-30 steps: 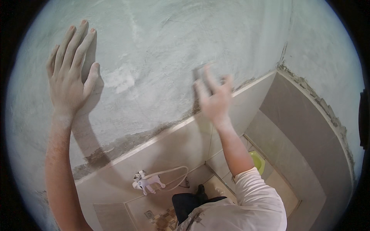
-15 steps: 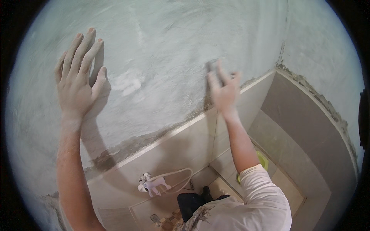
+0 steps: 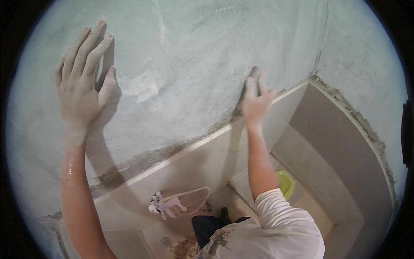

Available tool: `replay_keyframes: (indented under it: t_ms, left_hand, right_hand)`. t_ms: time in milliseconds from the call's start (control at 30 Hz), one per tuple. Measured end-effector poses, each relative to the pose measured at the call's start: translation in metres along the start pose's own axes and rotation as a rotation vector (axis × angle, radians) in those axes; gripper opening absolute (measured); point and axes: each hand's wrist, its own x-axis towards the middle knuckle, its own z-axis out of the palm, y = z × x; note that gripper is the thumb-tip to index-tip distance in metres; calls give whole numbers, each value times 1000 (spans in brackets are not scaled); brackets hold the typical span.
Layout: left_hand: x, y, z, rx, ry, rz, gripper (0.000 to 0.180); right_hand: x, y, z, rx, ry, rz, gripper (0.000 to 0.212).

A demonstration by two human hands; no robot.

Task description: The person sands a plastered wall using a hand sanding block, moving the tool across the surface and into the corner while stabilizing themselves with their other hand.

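My left hand point(image 3: 82, 88) lies flat on the grey-green plastered wall point(image 3: 185, 64), fingers stretched upward and thumb apart, with pale dust over its skin. It holds nothing. Farther right, my right hand point(image 3: 256, 105) presses against the same wall just above the tile edge. Motion blurs its fingers, two of them pointing up. A small dark piece point(image 3: 253, 72) shows at the fingertips; its kind is too blurred to make out, and part of it may be shadow. A whitish patch point(image 3: 142, 87) of plaster lies between my hands.
Beige tiles point(image 3: 207, 155) cover the lower wall below a rough plaster edge. A white tap with a hose point(image 3: 170, 205) sticks out there. Grey tiles point(image 3: 332, 138) line the corner at right. A yellow-green basin point(image 3: 285, 184) stands on the floor behind my right arm.
My right hand has shifted slightly right and down along the wall, still blurred. My left hand stays flat on the wall, a little higher and farther left in view.
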Motion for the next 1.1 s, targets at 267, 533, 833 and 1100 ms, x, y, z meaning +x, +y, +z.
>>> replay_keyframes:
  t_ms: [267,533,833,1100]
  left_hand:
    - [-2,-12,-6,34,20,20,57]
    - [-11,-9,9,5,71,9,56]
    - [-6,-6,7,-4,68,26,57]
    - [4,5,9,-61,61,21,63]
  right_hand:
    - [-30,-1,-12,-15,-313,-188,58]
    - [-74,-33,5,-33,-243,-296,61]
    - [-26,-21,14,-63,-11,-126,73]
    - [63,25,-6,63,-44,49,70]
